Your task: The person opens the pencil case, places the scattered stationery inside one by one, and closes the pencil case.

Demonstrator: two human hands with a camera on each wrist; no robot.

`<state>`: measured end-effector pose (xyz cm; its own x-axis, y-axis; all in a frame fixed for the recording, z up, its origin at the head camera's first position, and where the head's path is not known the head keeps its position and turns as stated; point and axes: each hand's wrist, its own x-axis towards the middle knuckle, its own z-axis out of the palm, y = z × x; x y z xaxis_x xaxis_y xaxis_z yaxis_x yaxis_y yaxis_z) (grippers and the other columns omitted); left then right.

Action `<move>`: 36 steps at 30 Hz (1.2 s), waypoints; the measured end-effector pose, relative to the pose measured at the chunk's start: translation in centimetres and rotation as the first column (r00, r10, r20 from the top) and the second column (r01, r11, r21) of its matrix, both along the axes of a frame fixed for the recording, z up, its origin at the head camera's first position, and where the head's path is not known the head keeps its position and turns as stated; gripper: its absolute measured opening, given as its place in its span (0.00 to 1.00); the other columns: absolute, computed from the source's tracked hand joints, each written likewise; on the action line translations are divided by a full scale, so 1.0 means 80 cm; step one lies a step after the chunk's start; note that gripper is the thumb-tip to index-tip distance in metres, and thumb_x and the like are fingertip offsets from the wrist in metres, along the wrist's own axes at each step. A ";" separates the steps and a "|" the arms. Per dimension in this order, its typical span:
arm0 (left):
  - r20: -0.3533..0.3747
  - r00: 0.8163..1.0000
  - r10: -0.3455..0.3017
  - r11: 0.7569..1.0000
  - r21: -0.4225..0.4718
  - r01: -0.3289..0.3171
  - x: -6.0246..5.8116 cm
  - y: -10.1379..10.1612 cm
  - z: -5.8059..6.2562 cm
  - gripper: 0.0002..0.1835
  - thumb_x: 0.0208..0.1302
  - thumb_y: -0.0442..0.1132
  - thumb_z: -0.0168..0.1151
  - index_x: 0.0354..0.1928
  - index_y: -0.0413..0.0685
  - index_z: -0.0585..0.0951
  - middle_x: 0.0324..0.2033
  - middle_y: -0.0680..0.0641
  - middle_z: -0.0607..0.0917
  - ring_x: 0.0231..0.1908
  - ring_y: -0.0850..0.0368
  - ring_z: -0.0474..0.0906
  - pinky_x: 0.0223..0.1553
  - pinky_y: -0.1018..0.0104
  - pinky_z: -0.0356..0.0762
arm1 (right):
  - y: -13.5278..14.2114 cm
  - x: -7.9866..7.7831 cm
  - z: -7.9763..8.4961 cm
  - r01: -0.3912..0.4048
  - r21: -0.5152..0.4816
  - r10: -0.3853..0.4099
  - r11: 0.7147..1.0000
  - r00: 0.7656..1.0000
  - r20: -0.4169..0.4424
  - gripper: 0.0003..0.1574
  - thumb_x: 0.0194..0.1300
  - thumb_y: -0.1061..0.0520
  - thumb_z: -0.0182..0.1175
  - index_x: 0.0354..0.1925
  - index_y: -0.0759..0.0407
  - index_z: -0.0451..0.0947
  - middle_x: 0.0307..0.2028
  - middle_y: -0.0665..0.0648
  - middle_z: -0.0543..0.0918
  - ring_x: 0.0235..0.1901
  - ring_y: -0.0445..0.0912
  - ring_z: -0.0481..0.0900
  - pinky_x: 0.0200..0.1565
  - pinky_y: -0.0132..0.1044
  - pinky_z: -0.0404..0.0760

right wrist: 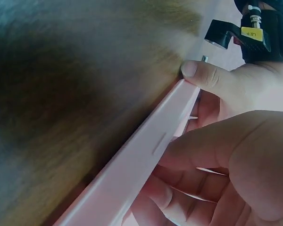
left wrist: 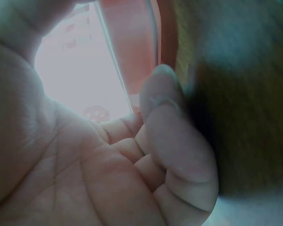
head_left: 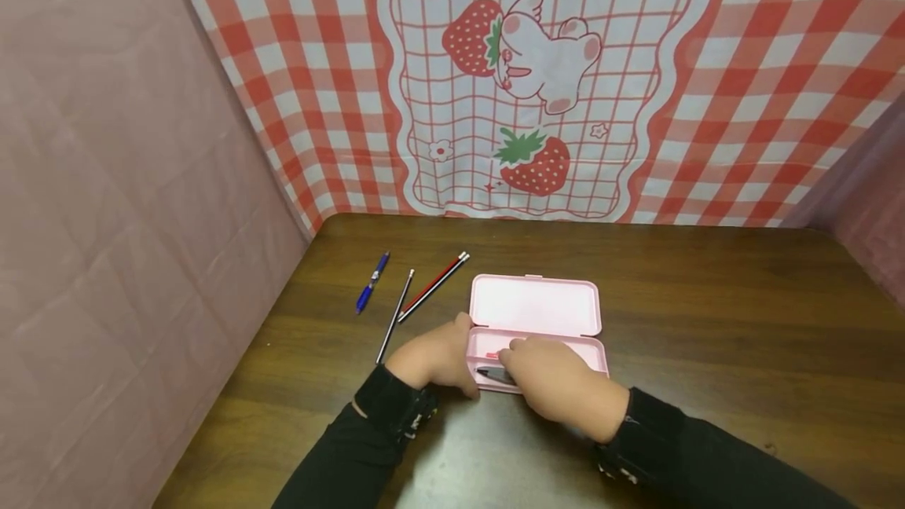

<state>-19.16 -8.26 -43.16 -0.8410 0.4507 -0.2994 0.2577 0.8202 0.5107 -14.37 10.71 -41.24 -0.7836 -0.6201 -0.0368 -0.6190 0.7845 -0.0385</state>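
An open pink pencil case (head_left: 535, 305) lies on the table with its lid folded back. At its left end my left hand (head_left: 438, 352) grips the case, thumb and fingers spread along that end. My right hand (head_left: 555, 383) reaches over the front compartment with bent fingers dipping inside. A dark grey pen (head_left: 495, 375) lies in the case, partly under the right hand; whether the fingers pinch it is hidden. Beside the fingertips a small red item (head_left: 492, 355) shows. In the right wrist view the case's pink side wall (right wrist: 132, 165) runs next to the right fingers.
Left of the case lie a blue pen (head_left: 372, 283), a dark pencil (head_left: 395, 316), a red pencil (head_left: 431, 284) and a black pencil (head_left: 434, 289). A checked strawberry cloth (head_left: 339, 85) hangs behind the wooden table (head_left: 707, 297). A pink cloth (head_left: 141, 218) hangs at left.
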 end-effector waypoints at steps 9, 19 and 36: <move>-0.013 1.000 -0.015 1.000 -0.003 0.015 0.001 0.001 0.000 0.48 0.26 0.44 0.83 0.53 0.41 0.65 0.38 0.49 0.76 0.34 0.56 0.74 0.36 0.65 0.74 | 0.033 -0.002 -0.010 0.019 -0.146 -0.028 0.989 0.998 -0.058 0.20 0.56 0.40 0.68 0.35 0.51 0.75 0.25 0.44 0.70 0.27 0.41 0.70 0.29 0.40 0.72; 0.003 1.000 -0.012 0.999 0.030 0.012 -0.001 -0.001 -0.001 0.51 0.25 0.42 0.84 0.55 0.41 0.64 0.40 0.49 0.76 0.36 0.56 0.74 0.40 0.64 0.74 | 0.098 0.000 -0.014 0.162 -0.164 -0.176 0.973 0.982 -0.074 0.52 0.37 0.23 0.71 0.48 0.59 0.76 0.35 0.51 0.74 0.34 0.46 0.72 0.37 0.45 0.77; 0.003 1.000 -0.029 1.000 0.011 0.029 0.000 -0.002 0.001 0.52 0.26 0.43 0.84 0.56 0.40 0.63 0.41 0.48 0.76 0.36 0.56 0.74 0.40 0.64 0.74 | 0.127 -0.004 -0.020 0.265 -0.147 -0.254 0.953 0.963 0.092 0.66 0.35 0.19 0.68 0.60 0.63 0.72 0.49 0.63 0.79 0.48 0.58 0.77 0.46 0.56 0.78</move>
